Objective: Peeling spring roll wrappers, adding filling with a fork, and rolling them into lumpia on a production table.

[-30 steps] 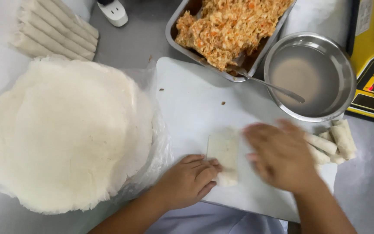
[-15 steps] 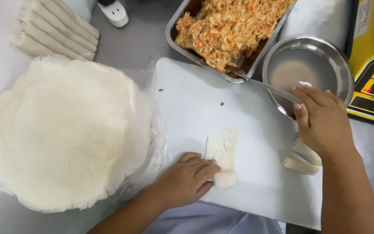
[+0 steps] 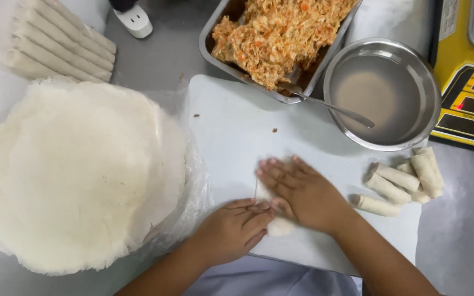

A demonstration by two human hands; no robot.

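1. Nearest the viewer, the left hand (image 3: 234,230) lay flat with its fingers together, pressing the near end of a partly folded wrapper (image 3: 274,225) against the white board (image 3: 231,131), presumably to keep the piece from sliding; it clasped nothing.
2. Just beyond and touching that wrapper, the right hand (image 3: 297,192) lay palm down with fingers spread over most of the piece, a pose suited to flattening or rolling rather than grasping; the wrapper showed only at the left edge of the palm and below it.
3. Right of the right hand, a small cluster of finished rolls (image 3: 399,183) rested on the board's far corner, apart from the working spot, apparently set aside where they would not be disturbed.
4. Left of the left hand, a broad stack of round wrappers (image 3: 72,170) sat on clear plastic, close enough to be drawn from.
5. Beyond both hands, a metal tray of shredded filling (image 3: 281,33) held a spoon (image 3: 330,105) whose handle lay across the rim of a steel bowl of cloudy liquid (image 3: 382,93).
6. Farthest left, longer rolls (image 3: 58,41) lay in a row; farthest right stood a yellow scale (image 3: 467,71).
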